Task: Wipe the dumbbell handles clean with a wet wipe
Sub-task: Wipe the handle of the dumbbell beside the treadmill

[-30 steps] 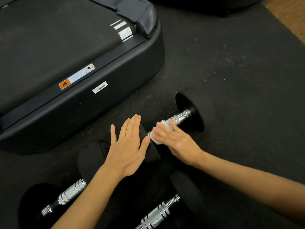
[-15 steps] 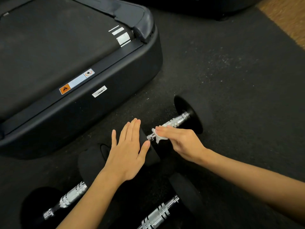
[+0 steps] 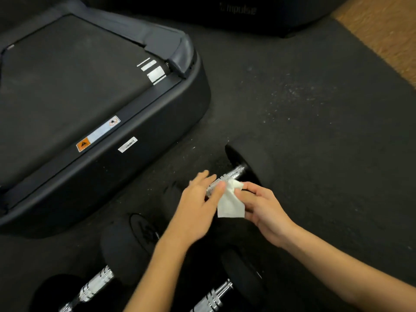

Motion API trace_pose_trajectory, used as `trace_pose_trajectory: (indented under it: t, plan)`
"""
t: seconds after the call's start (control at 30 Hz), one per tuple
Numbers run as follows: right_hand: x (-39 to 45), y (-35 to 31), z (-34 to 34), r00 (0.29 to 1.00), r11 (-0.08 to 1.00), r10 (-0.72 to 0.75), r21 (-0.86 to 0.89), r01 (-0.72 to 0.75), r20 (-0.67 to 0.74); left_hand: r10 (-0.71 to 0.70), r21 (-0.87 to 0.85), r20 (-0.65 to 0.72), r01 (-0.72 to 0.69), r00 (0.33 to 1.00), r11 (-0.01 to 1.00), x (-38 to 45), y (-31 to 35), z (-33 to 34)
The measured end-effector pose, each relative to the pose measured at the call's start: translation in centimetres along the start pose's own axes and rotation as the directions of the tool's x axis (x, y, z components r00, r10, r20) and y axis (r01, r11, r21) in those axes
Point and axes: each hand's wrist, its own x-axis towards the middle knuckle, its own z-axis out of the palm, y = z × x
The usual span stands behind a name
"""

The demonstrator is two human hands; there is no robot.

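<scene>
Three black dumbbells with chrome handles lie on the dark floor mat. The far dumbbell point(image 3: 252, 163) has its chrome handle point(image 3: 234, 173) showing between its right head and my hands. My right hand point(image 3: 263, 208) pinches a white wet wipe point(image 3: 229, 202), which hangs open just off the handle. My left hand point(image 3: 198, 199) is blurred; its fingers are apart and its thumb touches the wipe's upper edge near the handle. Two nearer dumbbells lie at the bottom left point(image 3: 96, 284) and the bottom centre point(image 3: 216, 296).
A black treadmill base point(image 3: 126, 167) with warning stickers fills the left and top left, close to the dumbbells. Another dark machine base point(image 3: 238, 12) stands at the top. Tan floor point(image 3: 391, 34) shows beyond the mat's right edge.
My right hand has lifted the wipe off the handle and the wipe has unfolded. My left hand has left the dumbbell's near head and moved right, up to the wipe.
</scene>
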Motion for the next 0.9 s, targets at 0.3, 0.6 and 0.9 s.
trace_pose_trajectory:
  t: [0.3,0.6,0.9]
  plan:
    - [-0.9,-1.8,0.0,0.774,0.588,-0.631,-0.676,0.444,-0.041,-0.269,-0.859,0.101,0.22,0.958,0.462,-1.2,1.7,4.9]
    - [4.3,-3.3,-3.8,0.824,0.618,-0.558,-0.711,0.336,-0.095,-0.009,0.109,-0.495,0.072,0.869,0.991,5.5,-0.3,4.8]
    - [4.6,-3.1,-4.6,0.859,0.65,-0.507,-0.687,0.326,-0.072,0.362,0.607,-0.175,-0.189,0.916,0.772,4.1,-2.5,11.0]
